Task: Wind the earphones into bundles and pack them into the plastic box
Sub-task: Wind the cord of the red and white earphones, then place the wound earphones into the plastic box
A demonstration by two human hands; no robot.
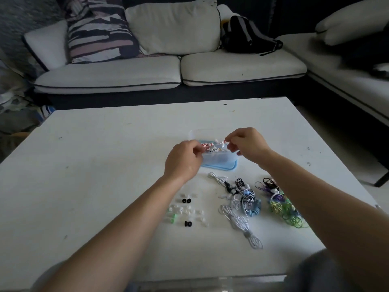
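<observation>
1. Head view: the left hand (184, 159) and the right hand (246, 144) each pinch the pink-and-white earphones (210, 147) with curled fingers, right over the open plastic box (219, 162), which stands mid-counter (105, 165).
2. Nearer the person lie a white-and-black earphone heap (240, 199) and, just beside it, a green-and-purple earphone heap (280, 204).
3. Loose ear tips (185, 211) are scattered to the left of the heaps.

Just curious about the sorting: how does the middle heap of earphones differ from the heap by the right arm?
The middle heap is mostly white, black and blue; the right heap is green, purple and yellow. The middle heap lies in full view; the right heap is partly hidden by the right forearm. Both lie on the table, outside the box.
</observation>
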